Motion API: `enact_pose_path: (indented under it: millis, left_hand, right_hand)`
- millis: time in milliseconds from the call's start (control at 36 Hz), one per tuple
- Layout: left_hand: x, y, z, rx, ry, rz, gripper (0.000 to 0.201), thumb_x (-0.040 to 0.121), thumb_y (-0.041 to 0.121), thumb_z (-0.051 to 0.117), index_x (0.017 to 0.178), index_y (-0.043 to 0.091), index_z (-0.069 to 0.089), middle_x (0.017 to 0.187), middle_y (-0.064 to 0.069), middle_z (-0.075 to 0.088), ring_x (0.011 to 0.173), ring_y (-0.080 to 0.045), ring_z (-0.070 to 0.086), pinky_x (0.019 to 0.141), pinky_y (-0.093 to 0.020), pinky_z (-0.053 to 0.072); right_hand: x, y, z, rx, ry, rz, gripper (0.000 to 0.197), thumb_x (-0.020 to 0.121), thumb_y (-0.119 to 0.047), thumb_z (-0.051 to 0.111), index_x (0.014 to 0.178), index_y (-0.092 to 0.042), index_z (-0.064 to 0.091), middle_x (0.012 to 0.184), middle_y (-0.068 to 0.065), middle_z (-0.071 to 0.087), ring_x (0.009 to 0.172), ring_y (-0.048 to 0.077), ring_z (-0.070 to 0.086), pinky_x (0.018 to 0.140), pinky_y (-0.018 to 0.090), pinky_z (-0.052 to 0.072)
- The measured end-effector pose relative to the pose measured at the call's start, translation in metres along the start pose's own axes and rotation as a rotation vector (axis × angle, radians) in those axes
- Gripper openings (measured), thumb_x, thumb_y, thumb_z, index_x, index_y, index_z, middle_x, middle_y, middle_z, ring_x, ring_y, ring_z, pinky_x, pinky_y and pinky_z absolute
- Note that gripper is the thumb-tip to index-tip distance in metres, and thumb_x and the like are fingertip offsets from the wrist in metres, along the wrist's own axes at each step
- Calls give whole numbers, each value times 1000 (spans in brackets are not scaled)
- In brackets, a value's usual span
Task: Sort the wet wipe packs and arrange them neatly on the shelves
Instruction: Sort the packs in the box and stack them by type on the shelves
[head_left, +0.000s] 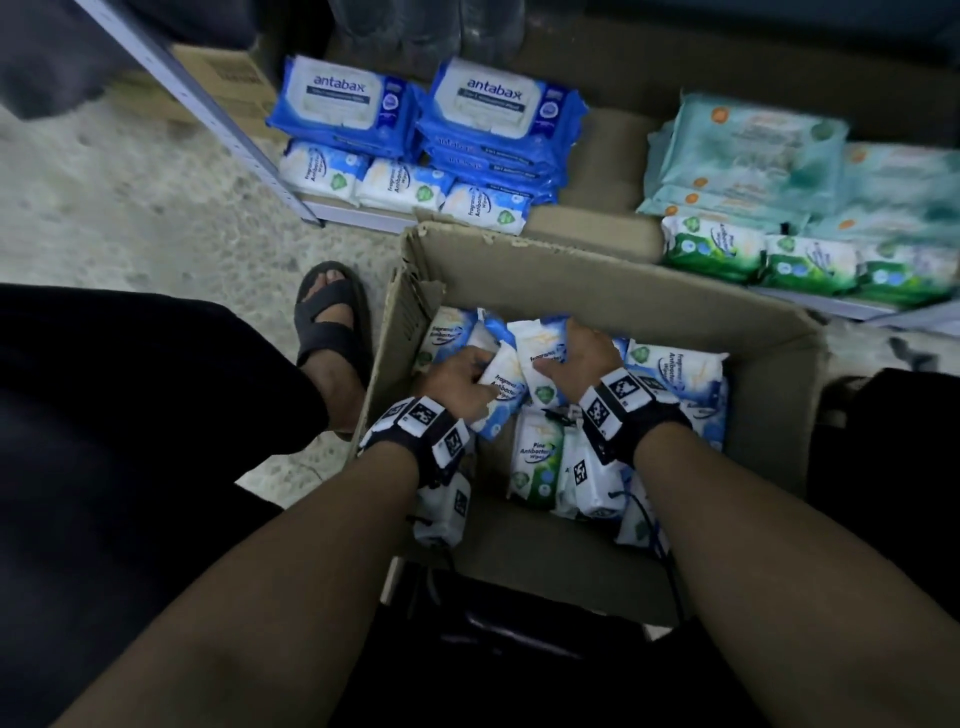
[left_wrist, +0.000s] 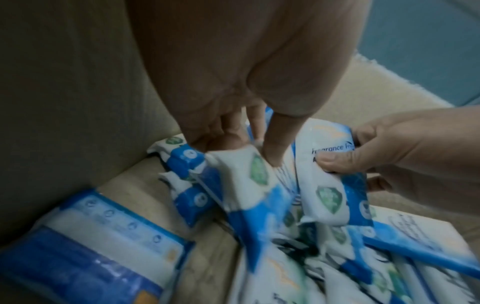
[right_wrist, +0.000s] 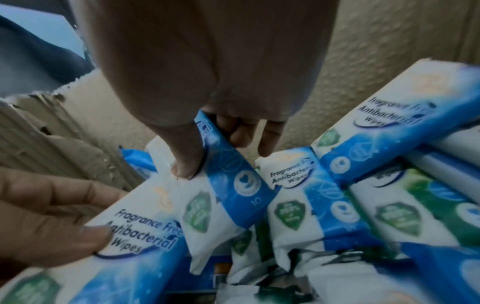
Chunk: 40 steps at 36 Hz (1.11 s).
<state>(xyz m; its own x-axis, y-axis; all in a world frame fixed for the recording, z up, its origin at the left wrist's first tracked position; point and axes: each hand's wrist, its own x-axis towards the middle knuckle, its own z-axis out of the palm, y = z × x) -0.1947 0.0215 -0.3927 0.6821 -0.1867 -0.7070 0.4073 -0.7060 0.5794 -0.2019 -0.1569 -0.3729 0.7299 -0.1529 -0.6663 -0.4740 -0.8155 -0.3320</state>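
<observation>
A: Wet wipe packs, blue-and-white, are piled loose in the cardboard box (head_left: 675, 291) on the floor. One blue pack (head_left: 501, 387) is pinched by the left hand (head_left: 460, 379), thumb on its face and fingers curled behind. A second blue pack (head_left: 540, 353) is gripped by the right hand (head_left: 584, 353), thumb (right_wrist: 185, 162) pressed on front, fingers wrapped round the top edge.

B: Hands apart?

A: Close together, not touching; each is clamped on its own pack.

B: Risks?

A: Film looks slick and soft, so a pack could be dropped if lifted by one pinched end. Neighbouring packs are overlapped and could be dragged up, then spilled over the box wall. A green pack (head_left: 537, 457) is mixed in below; it could be grabbed by mistake and mis-sorted.

B: Shelf side?

A: A blue row (head_left: 402, 184) is laid at the shelf's front left, a green row (head_left: 789, 260) at right. That row could be knocked crooked if the new packs are pushed in carelessly.
</observation>
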Motion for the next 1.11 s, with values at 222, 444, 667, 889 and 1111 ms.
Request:
enact_pose_path:
  millis: [222,444,667,889,1111]
  left_hand:
    - [-18,29,21,37,-206,-5,32,84,17,76,114,14,64,116,-3,68,106,-20,64,94,-37,52]
    - [-33,37,41,413,-488,6,33,91,4,60,123,6,67,126,-10,65,108,-27,64,81,-25,48]
    - [-11,35,30,629,-151,62,34,93,20,56,126,13,64,135,-8,57,120,-27,55,97,-32,44]
    - [16,13,20,585,87,-49,54,88,27,62,138,17,45,149,-10,31,131,-34,39,103,-47,43]
    - [22,-3,19,436,204,-5,53,84,10,64,133,15,46,145,-9,30,118,-35,51,95,-43,46]
  right_hand:
    - [-32,32,-15,28,-98,15,66,91,-43,65,142,-11,39,108,9,56,95,24,57,74,34,47]
    - [-54,82,-27,-335,-349,190,65,73,-41,80,130,-20,56,138,9,52,121,33,55,97,46,51]
    - [-44,102,-20,-208,-146,284,35,83,-33,67,74,-16,38,79,9,38,68,28,42,74,41,42]
    - [-21,50,-13,-97,8,53,49,86,-40,68,126,-15,54,132,13,49,125,35,43,99,46,47]
    - [10,2,18,-33,-64,-36,61,87,-38,67,140,-19,45,134,10,54,128,32,42,101,43,45]
